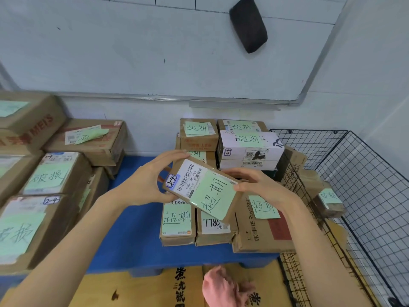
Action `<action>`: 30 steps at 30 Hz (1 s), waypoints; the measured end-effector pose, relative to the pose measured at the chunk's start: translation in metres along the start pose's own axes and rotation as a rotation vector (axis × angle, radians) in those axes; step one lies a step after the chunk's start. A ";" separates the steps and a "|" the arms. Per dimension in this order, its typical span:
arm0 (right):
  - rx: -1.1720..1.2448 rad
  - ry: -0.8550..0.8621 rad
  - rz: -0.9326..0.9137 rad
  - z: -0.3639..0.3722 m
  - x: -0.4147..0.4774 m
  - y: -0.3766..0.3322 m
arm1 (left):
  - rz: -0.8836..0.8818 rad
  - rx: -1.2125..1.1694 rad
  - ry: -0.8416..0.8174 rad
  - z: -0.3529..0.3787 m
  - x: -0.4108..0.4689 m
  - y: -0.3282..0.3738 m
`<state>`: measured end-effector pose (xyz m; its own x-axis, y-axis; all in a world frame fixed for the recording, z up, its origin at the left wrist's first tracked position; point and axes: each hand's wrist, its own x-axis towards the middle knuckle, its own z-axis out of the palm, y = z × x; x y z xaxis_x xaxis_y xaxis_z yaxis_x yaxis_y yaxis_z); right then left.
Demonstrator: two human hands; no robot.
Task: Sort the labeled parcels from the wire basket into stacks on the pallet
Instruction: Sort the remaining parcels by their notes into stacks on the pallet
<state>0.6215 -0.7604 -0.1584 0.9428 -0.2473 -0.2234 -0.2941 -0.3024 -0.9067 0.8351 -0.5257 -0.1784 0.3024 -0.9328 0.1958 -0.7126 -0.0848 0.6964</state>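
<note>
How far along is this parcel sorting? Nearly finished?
Well underway. Done: brown cardboard parcels with green notes stand stacked on the blue plastic pallet, a left group and a right group. In hand: the left hand and right hand hold a small brown parcel with a green note above the right group. Left: at least one green-noted box lies in the black wire basket.

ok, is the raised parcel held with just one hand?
No, the left hand grips one end of the raised parcel and the right hand grips the opposite end.
</note>
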 end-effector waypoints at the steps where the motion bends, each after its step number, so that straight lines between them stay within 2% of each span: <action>1: 0.003 0.001 0.000 0.001 0.002 0.000 | -0.007 0.007 0.002 -0.001 -0.001 -0.001; 5: 0.059 0.060 -0.007 0.007 0.008 0.003 | -0.046 0.013 0.048 -0.002 -0.006 -0.009; 10: 0.098 0.307 -0.041 0.011 0.009 0.008 | -0.146 0.012 0.140 -0.002 -0.012 -0.030; 15: -0.163 0.487 -0.028 0.011 0.011 0.027 | -0.241 0.058 0.283 -0.004 -0.007 -0.041; 18: -0.308 0.528 -0.027 0.014 0.011 0.034 | -0.274 0.116 0.344 -0.005 0.006 -0.046; 22: -0.364 0.547 0.006 0.017 0.010 0.044 | -0.313 0.200 0.317 -0.007 0.030 -0.054; 30: -0.423 0.614 0.021 0.013 0.003 0.048 | -0.308 0.210 0.186 -0.013 0.071 -0.056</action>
<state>0.6125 -0.7632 -0.2069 0.7158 -0.6891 0.1130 -0.4635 -0.5899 -0.6612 0.9047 -0.5825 -0.1946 0.6170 -0.7753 0.1351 -0.6787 -0.4374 0.5899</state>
